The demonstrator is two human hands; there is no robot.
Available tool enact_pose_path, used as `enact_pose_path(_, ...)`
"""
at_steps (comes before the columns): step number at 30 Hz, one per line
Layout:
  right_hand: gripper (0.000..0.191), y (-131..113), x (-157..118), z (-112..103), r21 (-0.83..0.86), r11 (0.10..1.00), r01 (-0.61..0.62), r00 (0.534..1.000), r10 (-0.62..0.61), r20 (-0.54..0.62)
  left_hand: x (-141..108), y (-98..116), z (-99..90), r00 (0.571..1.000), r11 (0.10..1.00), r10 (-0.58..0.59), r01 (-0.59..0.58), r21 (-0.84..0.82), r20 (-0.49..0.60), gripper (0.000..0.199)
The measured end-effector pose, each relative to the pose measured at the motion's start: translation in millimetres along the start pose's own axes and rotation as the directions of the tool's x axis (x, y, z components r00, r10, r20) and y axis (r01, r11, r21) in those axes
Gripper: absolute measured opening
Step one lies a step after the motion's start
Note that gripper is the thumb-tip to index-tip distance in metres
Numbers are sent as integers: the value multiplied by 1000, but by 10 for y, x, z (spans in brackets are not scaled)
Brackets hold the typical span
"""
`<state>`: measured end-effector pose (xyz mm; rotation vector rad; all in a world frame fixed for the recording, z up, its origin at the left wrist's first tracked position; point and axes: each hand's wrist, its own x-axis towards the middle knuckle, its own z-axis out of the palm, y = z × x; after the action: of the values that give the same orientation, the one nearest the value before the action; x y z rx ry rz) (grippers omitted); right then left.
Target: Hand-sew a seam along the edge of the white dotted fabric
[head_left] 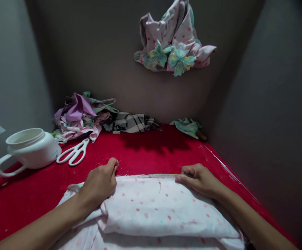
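Note:
White cloth with small red dots (151, 211) lies folded at the near side of the red table, its far edge running between my two hands. At the left end of that edge my left hand (101, 180) is closed, with the cloth gripped in its curled fingers. My right hand (196, 178) pinches the right end of the same edge between thumb and fingers. A thin multicoloured strip shows along the edge near my right hand. A loose red thread lies on the cloth between the hands.
On the red table (151, 152), a white mug-like pot (33, 149) and white-handled scissors (74, 152) sit at the left. Behind them is a heap of fabric scraps (79, 113), with checked cloth (132, 122) and green cloth (187, 127) along the back. Dotted fabric (177, 41) hangs above.

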<state>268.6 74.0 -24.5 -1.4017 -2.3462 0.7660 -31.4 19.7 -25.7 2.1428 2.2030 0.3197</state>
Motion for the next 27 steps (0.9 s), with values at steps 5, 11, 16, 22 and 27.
enact_pose_path(5,38,86,89,28,-148,988,-38,999,34,-32,1,-12,12,999,999,-26,26,19,-41,15)
enact_pose_path(11,32,212,122,-150,-245,934,-260,931,176,-319,-41,2,-21,978,998,-16,2,-68,-210,15)
enact_pose_path(16,28,268,144,-248,-174,932,-317,858,203,-473,-5,-51,-27,977,980,5,-47,-192,-215,18)
enact_pose_path(22,24,-173,84,-156,53,997,-63,915,79,-397,200,-20,-229,997,994,78,-77,-80,8,21)
enact_pose_path(27,11,-680,-149,-43,218,973,83,995,-91,29,432,112,-322,995,996,90,-90,-3,37,17)
